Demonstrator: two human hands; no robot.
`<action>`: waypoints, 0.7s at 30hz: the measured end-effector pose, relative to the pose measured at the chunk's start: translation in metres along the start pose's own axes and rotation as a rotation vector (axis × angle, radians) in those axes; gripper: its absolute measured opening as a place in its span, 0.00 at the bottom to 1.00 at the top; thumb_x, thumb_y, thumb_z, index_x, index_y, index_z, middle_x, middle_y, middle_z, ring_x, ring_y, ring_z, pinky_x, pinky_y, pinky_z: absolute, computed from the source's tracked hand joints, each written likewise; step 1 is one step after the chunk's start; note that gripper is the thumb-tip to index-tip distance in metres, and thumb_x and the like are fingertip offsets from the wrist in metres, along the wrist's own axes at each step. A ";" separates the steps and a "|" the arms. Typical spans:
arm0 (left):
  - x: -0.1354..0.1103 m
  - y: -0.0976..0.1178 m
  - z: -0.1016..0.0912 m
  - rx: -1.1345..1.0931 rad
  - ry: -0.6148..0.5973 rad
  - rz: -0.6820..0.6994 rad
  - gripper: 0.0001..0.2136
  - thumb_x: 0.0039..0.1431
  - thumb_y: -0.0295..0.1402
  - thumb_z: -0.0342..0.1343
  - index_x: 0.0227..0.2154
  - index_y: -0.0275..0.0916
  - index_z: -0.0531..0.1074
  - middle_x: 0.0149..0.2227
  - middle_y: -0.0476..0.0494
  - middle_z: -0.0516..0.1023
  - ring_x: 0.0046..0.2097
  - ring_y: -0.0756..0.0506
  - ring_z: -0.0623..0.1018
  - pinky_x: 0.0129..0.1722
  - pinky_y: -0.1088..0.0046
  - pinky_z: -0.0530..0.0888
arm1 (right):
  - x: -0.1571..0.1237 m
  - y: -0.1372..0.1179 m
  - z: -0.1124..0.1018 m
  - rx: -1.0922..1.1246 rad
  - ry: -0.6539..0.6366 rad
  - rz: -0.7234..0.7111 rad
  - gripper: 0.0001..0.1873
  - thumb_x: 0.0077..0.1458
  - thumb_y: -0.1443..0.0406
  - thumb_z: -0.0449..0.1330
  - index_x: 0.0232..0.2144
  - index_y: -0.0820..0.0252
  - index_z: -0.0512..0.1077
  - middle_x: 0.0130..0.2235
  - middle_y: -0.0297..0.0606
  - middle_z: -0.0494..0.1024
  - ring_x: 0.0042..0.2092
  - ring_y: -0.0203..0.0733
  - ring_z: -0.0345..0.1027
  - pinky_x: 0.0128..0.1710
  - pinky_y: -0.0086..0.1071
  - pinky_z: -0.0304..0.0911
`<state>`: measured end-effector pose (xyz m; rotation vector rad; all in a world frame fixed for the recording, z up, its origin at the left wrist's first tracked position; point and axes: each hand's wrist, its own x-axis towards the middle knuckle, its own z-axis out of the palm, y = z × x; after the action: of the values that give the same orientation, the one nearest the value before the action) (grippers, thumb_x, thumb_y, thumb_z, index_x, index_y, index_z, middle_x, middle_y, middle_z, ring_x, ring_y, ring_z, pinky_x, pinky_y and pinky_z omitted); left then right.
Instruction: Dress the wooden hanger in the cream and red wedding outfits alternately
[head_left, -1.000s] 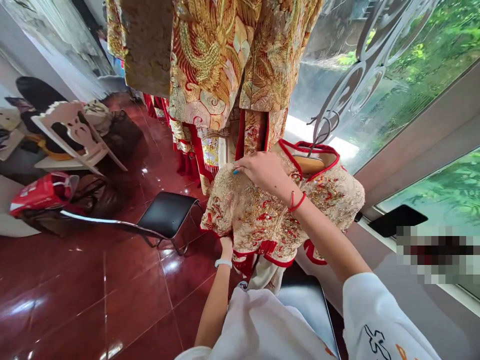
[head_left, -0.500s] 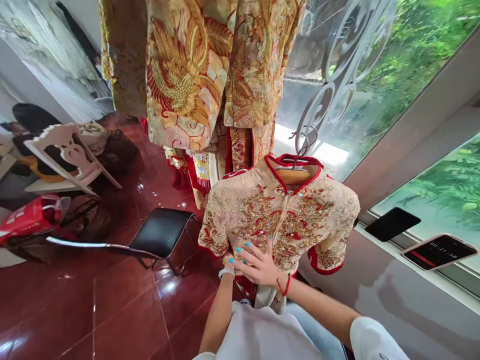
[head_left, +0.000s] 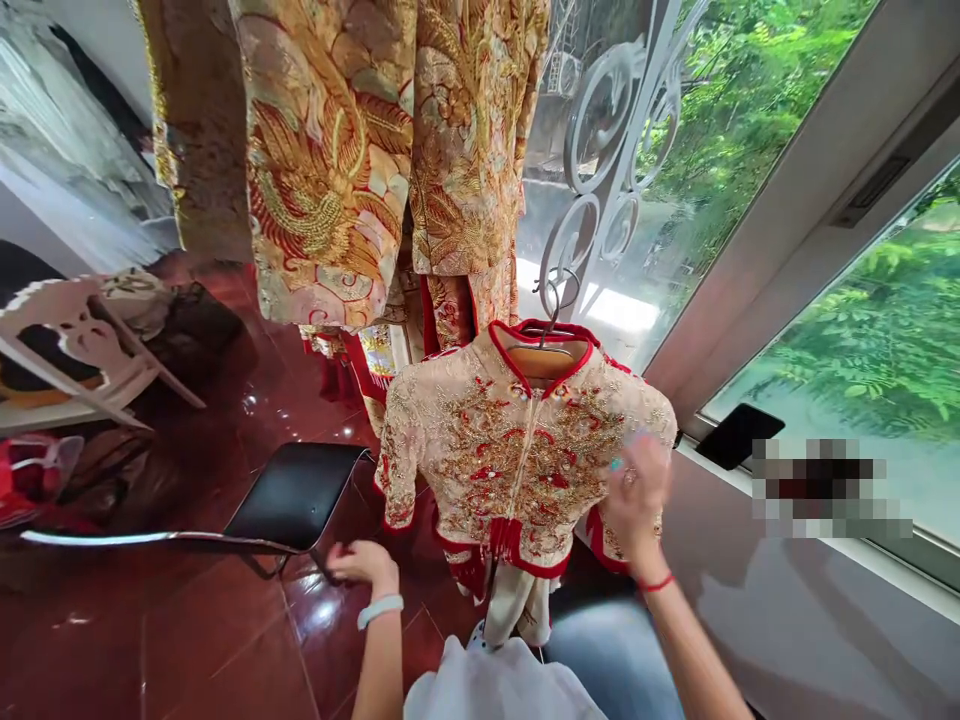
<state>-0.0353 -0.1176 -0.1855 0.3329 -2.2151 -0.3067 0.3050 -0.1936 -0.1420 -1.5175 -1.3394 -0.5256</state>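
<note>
**Inspector A:** Nearest first. What of the hands?

**Inspector B:** The left hand [head_left: 363, 566] is low, near left of centre, fingers curled loosely and holding nothing; a white band sits on its wrist. It hangs above the red tiled floor [head_left: 187, 640], just beside the near corner of the black stool [head_left: 294, 495]. The right hand [head_left: 637, 492] is raised at right, blurred, with a red cord on the wrist. Its fingers are spread and lie against the right sleeve of the embroidered jacket [head_left: 517, 460]; whether they pinch the cloth I cannot tell.

**Inspector A:** And the jacket's position?

**Inspector B:** Centre of view, between the two hands. It hangs on a wooden hanger [head_left: 546, 357], front facing the camera, red trim at collar and hem.

**Inspector A:** Beyond it?

**Inspector B:** Larger gold robes [head_left: 352, 150] hang farther back, upper left. A scrolled metal grille [head_left: 607, 150] stands before the window at far right. A dark phone [head_left: 739, 436] lies on the sill at right. A white chair [head_left: 75, 340] stands far left.
</note>
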 end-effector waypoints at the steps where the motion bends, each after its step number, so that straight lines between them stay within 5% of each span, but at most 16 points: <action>1: 0.010 0.013 0.004 -0.299 -0.167 0.155 0.25 0.75 0.39 0.36 0.30 0.34 0.74 0.23 0.51 0.74 0.20 0.50 0.72 0.41 0.55 0.79 | 0.028 0.015 -0.016 -0.028 0.098 0.109 0.22 0.61 0.57 0.55 0.56 0.53 0.71 0.55 0.51 0.75 0.58 0.61 0.68 0.59 0.61 0.61; 2: 0.020 0.029 0.004 -0.612 -0.332 0.318 0.17 0.71 0.36 0.44 0.30 0.41 0.75 0.23 0.52 0.76 0.21 0.47 0.74 0.37 0.61 0.80 | 0.058 0.027 -0.029 -0.021 0.152 0.167 0.24 0.61 0.55 0.53 0.56 0.59 0.71 0.53 0.53 0.75 0.55 0.60 0.69 0.56 0.61 0.63; 3: 0.029 0.049 -0.001 -0.921 -0.488 0.476 0.10 0.66 0.33 0.50 0.33 0.46 0.77 0.27 0.51 0.80 0.26 0.46 0.78 0.33 0.69 0.80 | 0.087 0.033 -0.037 -0.018 0.071 0.183 0.24 0.62 0.53 0.51 0.51 0.61 0.74 0.49 0.51 0.77 0.52 0.57 0.71 0.54 0.58 0.64; 6: 0.054 0.109 -0.045 -1.721 -0.927 0.908 0.13 0.63 0.37 0.52 0.46 0.41 0.77 0.47 0.41 0.82 0.47 0.42 0.80 0.47 0.64 0.78 | 0.156 0.015 -0.039 0.141 -0.254 0.148 0.24 0.64 0.51 0.50 0.38 0.61 0.78 0.36 0.44 0.79 0.38 0.46 0.73 0.42 0.42 0.67; 9: 0.071 0.146 -0.102 -1.921 -1.184 1.327 0.17 0.65 0.43 0.49 0.45 0.40 0.78 0.48 0.39 0.80 0.49 0.39 0.78 0.52 0.60 0.73 | 0.189 -0.031 -0.023 0.169 -0.433 0.017 0.19 0.61 0.53 0.54 0.39 0.61 0.77 0.35 0.42 0.80 0.34 0.42 0.71 0.36 0.37 0.65; 12: 0.072 0.150 -0.133 -1.911 -1.221 1.503 0.17 0.65 0.46 0.51 0.40 0.40 0.80 0.42 0.39 0.81 0.43 0.40 0.78 0.45 0.62 0.73 | 0.194 -0.061 -0.008 0.093 -0.493 -0.072 0.11 0.54 0.60 0.60 0.37 0.60 0.75 0.33 0.41 0.80 0.34 0.43 0.71 0.36 0.38 0.65; 15: 0.059 0.139 -0.134 -2.045 -1.109 1.315 0.18 0.67 0.46 0.50 0.37 0.40 0.81 0.40 0.39 0.81 0.42 0.40 0.78 0.42 0.64 0.73 | 0.183 -0.063 -0.001 0.196 -0.409 -0.056 0.08 0.53 0.66 0.54 0.33 0.59 0.73 0.31 0.39 0.79 0.33 0.43 0.72 0.37 0.38 0.67; 18: 0.044 0.130 -0.130 -2.119 -0.911 1.137 0.19 0.68 0.45 0.47 0.35 0.41 0.81 0.37 0.39 0.81 0.42 0.40 0.78 0.44 0.62 0.73 | 0.163 -0.054 0.003 0.338 -0.183 0.046 0.09 0.55 0.65 0.52 0.33 0.57 0.72 0.32 0.37 0.79 0.34 0.42 0.73 0.36 0.36 0.68; 21: 0.044 0.126 -0.123 -2.111 -0.860 1.212 0.17 0.68 0.43 0.49 0.36 0.42 0.81 0.39 0.38 0.81 0.44 0.39 0.78 0.47 0.60 0.73 | 0.149 -0.043 0.000 0.414 -0.134 0.063 0.08 0.59 0.61 0.54 0.36 0.56 0.72 0.36 0.40 0.80 0.38 0.44 0.74 0.39 0.37 0.69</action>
<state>0.0192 -0.0274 -0.0374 -2.3253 -1.0880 -1.8315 0.3092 -0.1279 -0.0022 -1.2616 -1.3957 -0.0952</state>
